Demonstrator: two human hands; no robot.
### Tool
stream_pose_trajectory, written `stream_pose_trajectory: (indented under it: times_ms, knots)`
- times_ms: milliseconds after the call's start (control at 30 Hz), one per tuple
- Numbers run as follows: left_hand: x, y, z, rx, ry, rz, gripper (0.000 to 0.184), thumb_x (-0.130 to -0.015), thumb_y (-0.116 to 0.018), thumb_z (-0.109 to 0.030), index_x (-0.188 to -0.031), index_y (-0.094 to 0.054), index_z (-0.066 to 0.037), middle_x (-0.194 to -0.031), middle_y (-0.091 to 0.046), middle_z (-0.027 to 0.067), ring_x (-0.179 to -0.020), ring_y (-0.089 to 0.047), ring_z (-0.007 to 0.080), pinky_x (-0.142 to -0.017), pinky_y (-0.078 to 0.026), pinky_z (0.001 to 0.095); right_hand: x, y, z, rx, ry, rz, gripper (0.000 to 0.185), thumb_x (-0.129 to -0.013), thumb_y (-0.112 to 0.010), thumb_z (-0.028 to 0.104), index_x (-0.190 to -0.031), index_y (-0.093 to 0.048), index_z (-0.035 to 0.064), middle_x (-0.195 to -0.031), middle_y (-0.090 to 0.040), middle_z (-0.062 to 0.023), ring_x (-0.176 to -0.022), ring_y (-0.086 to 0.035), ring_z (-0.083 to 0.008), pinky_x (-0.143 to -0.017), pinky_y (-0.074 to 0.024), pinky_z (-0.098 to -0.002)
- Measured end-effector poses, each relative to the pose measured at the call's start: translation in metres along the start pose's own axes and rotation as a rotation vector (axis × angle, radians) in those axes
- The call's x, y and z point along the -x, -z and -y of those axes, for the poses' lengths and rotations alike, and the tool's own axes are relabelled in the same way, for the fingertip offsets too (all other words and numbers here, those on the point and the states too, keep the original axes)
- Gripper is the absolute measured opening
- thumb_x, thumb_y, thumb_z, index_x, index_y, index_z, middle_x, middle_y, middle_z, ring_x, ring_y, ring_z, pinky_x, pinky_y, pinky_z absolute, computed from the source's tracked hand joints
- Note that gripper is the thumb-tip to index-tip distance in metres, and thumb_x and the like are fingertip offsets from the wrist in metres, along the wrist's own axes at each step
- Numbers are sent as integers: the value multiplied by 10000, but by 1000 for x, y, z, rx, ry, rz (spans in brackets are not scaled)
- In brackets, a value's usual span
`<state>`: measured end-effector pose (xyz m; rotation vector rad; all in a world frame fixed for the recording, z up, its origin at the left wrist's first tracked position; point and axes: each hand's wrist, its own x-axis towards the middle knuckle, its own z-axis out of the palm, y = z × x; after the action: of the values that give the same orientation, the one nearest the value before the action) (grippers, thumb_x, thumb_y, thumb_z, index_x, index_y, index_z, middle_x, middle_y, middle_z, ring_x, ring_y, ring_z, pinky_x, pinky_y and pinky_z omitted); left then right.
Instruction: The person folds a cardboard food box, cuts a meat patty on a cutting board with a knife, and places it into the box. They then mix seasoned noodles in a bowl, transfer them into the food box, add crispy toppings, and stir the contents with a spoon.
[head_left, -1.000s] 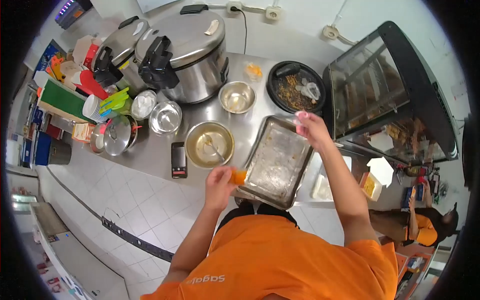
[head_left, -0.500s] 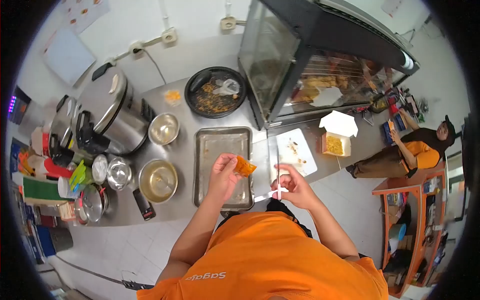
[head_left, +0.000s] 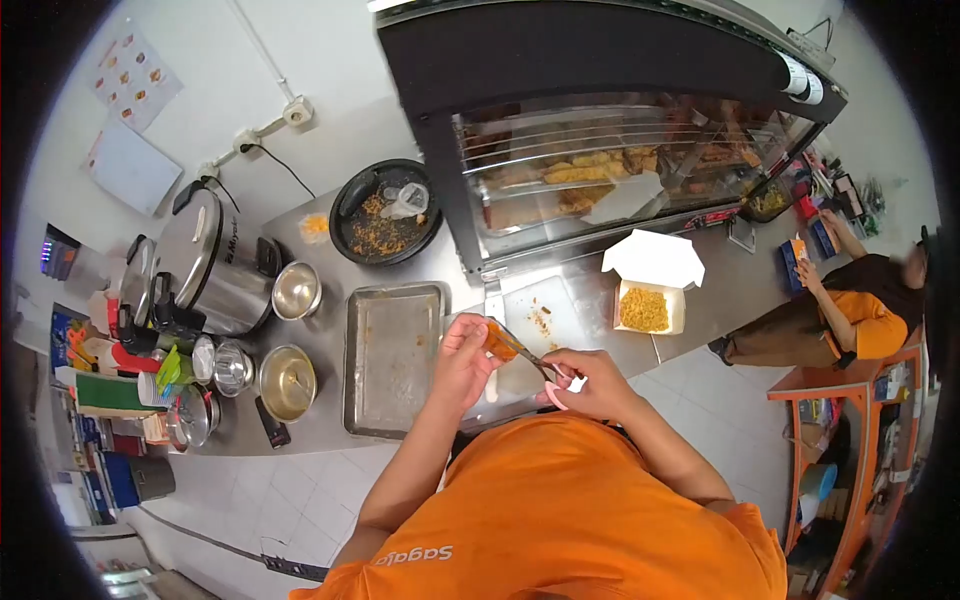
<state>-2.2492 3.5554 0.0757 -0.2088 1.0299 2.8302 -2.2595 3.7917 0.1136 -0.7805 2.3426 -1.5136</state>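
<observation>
In the head view, my left hand (head_left: 458,368) is closed on a small orange sachet (head_left: 499,343), pinched between thumb and fingers. My right hand (head_left: 598,384) grips a pair of scissors (head_left: 530,356) by its pink and white handles. The dark blades reach left to the sachet; whether they have cut into it I cannot tell. Below my left hand lies a metal baking tray (head_left: 392,372), stained and bare. A white cutting board (head_left: 562,318) with brown crumbs sits beyond my hands.
An open white box (head_left: 655,257) of yellow food stands right of the board, before a glass display warmer (head_left: 590,60). To the left are a black pan (head_left: 385,250), metal bowls (head_left: 288,383) and large pressure cookers (head_left: 205,260). A co-worker (head_left: 865,310) holds a blue box at the right.
The scissors have swung from pointing away from me to pointing left, with the blades now at the sachet. My hands have come closer together. The camera view has turned to the right.
</observation>
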Motion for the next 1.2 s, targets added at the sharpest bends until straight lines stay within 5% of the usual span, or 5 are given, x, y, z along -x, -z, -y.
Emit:
stream_pose_trajectory:
  times_ms: [167,367,1067,1200]
  knots:
    - [-22,-21,31,98,3,-40,19,-1003,-553,-163,-1009,-539,-152,-1051,-632,15,-993,-631,175,-850,-546,471,7,37,-26,-112,-81,72,340,-775,-741,105,-1094,-670,16,-626,-534,-30,-563,-523,-98,-561,-447,-254]
    - [-33,-29,62,22,66,-48,15,-1005,-541,-159,-1003,-532,-147,-1066,-625,19,-1002,-633,188,-857,-544,471,3,55,-58,-31,-33,133,281,-805,-755,206,-1040,-680,72,-551,-460,0,-497,-452,-88,-497,-382,-262]
    - [-66,35,113,-74,282,-133,69,-1028,-499,-177,-989,-531,-130,-1024,-631,27,-981,-649,194,-825,-564,429,-17,14,-138,-278,-317,155,310,-786,-837,212,-945,-660,13,-579,-511,37,-541,-432,-37,-516,-362,-228]
    - [-63,52,113,-20,332,-124,72,-1023,-512,-206,-998,-521,-139,-1021,-633,36,-938,-649,200,-799,-554,433,-16,19,-154,-153,-312,163,299,-798,-812,235,-914,-641,19,-590,-557,-12,-539,-496,-107,-520,-403,-278]
